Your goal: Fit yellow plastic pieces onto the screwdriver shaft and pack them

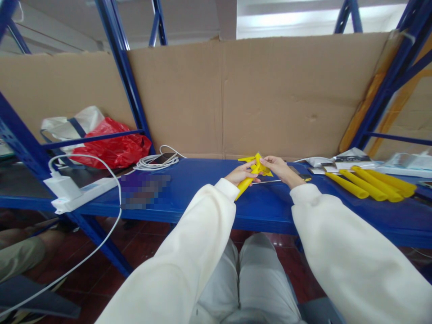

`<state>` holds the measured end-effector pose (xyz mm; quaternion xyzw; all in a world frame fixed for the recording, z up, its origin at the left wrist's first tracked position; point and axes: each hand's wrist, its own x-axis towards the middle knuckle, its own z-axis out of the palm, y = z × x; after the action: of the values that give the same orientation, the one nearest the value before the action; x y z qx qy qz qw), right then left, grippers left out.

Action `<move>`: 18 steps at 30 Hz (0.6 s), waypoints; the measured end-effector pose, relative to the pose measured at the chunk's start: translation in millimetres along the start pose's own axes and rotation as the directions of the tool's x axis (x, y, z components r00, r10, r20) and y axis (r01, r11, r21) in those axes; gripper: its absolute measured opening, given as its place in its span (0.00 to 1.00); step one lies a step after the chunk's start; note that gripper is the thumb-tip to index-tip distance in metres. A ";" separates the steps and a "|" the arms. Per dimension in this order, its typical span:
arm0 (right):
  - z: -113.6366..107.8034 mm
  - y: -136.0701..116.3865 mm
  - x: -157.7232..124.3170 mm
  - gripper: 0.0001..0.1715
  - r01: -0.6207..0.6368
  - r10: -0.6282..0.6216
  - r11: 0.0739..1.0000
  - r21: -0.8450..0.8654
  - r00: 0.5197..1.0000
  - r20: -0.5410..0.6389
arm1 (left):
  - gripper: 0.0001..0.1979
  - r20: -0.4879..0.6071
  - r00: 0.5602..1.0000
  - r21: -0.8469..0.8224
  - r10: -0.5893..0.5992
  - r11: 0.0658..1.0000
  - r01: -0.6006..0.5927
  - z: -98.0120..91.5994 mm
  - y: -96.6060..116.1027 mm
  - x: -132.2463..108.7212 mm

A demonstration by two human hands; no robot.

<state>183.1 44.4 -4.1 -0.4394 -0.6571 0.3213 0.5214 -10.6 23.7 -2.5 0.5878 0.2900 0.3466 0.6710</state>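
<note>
**Yellow piece, one, held between two bare hands above a blue shelf**

Far left of the fingers: white bag (pixel 91 118); red plastic bag (pixel 113 146) beside it; white power strip (pixel 89 192), nearer the wearer.
Left of the fingers, nearer: coiled white cable (pixel 143 164).
Left hand (pixel 239 173): fingers curled closed round the yellow piece (pixel 245 185), its tapered shaft slanting down below them.
Right hand (pixel 277 166): fingertips pinched on the piece's pronged upper end, above and right of the left fingers.
Beneath the fingers: blue shelf (pixel 199 191); a thin metal rod (pixel 268 181), purpose unclear.
Well right of the fingers: four yellow tubes (pixel 356 181) side by side, unheld; white packets (pixel 353 155) behind.
Condition: judged mid-handling, one piece in hand, not set down; whether the four tubes are finished or waiting cannot be told.
</note>
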 end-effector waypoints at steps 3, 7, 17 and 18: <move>-1.1 2.5 1.9 0.38 -0.006 0.007 1.000 0.020 1.000 -0.009 | 0.45 -0.016 1.000 -0.002 0.004 1.000 -0.004 1.6 0.9 -2.1; -1.0 6.0 3.8 0.37 0.002 -0.002 1.000 0.003 1.000 -0.028 | 0.46 -0.034 0.999 -0.006 0.003 1.000 -0.003 3.2 1.5 -3.3; 2.8 1.3 -2.9 0.36 -0.003 0.002 0.999 0.048 1.000 0.021 | 0.46 -0.009 0.999 -0.012 0.031 0.999 -0.031 4.5 1.7 -5.1; 2.3 0.4 -3.6 0.36 -0.009 0.007 0.998 0.058 1.000 0.028 | 0.46 -0.010 0.999 -0.009 0.030 0.999 -0.031 5.0 1.8 -5.5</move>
<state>181.2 41.4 -6.5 -0.4221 -0.6529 0.3484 0.5236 -10.1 16.5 -0.1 0.5873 0.2827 0.3611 0.6669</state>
